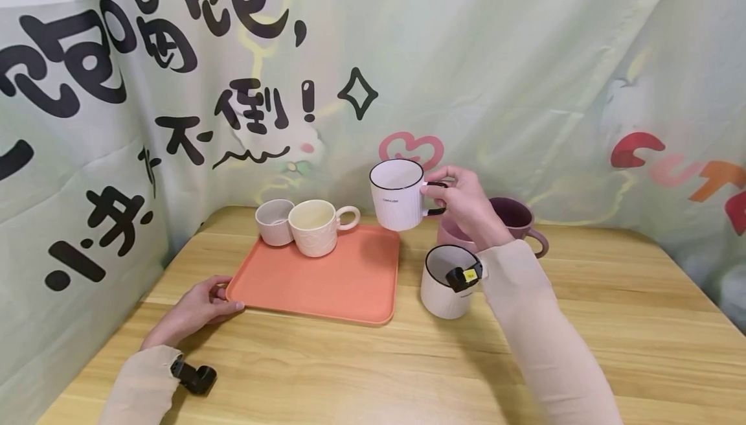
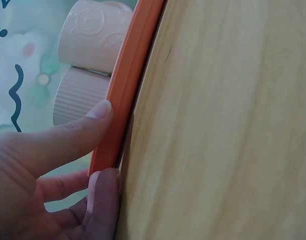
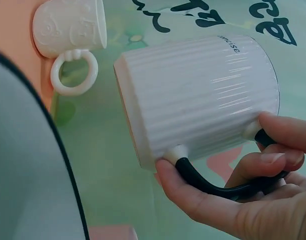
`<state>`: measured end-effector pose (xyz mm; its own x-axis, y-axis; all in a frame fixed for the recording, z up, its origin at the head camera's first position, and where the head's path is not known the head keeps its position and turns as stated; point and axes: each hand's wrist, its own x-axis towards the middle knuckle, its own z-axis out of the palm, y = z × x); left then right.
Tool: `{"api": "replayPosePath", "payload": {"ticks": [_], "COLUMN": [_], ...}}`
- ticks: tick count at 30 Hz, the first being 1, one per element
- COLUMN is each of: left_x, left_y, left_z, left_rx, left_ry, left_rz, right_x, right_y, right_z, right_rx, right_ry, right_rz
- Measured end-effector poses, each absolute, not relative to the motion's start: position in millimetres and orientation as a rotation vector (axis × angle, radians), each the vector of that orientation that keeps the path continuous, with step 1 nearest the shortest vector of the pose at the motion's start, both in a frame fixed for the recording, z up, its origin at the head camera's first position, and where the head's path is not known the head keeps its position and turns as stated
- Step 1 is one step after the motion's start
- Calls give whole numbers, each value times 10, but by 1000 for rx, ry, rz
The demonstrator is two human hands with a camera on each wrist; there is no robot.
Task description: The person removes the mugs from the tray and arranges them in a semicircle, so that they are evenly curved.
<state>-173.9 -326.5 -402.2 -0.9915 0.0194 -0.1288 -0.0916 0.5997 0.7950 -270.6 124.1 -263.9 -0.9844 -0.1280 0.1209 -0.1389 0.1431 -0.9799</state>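
My right hand (image 1: 460, 201) grips the black handle of a white ribbed mug (image 1: 397, 194) and holds it upright in the air above the right edge of an orange tray (image 1: 326, 282). The right wrist view shows the same mug (image 3: 198, 95) with my fingers (image 3: 273, 160) curled round its handle. My left hand (image 1: 201, 302) pinches the tray's near left corner; in the left wrist view the thumb (image 2: 73, 132) lies on the rim (image 2: 125, 85) with fingers underneath. A cream mug (image 1: 317, 225) and a pale ribbed cup (image 1: 274, 221) stand at the tray's far end.
On the wooden table (image 1: 612, 321) to the right of the tray stand a white mug with a black rim (image 1: 445, 282), a pink mug (image 1: 451, 234) and a purple mug (image 1: 515, 218). A printed cloth backdrop (image 1: 524, 75) hangs close behind the table and on its left.
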Motion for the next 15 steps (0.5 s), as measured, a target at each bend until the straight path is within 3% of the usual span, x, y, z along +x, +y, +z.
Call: {"api": "replayPosePath", "payload": {"ticks": [15], "left_x": [-1715], "left_y": [-3264], "left_z": [-4019], "left_rx": [-24], "left_ry": [2713], "left_rz": [1361], "right_x": [-2584], "right_y": [1582], "right_z": [-2651], "right_rx": [189], "right_ry": [-2334], "right_rz": [2005]}}
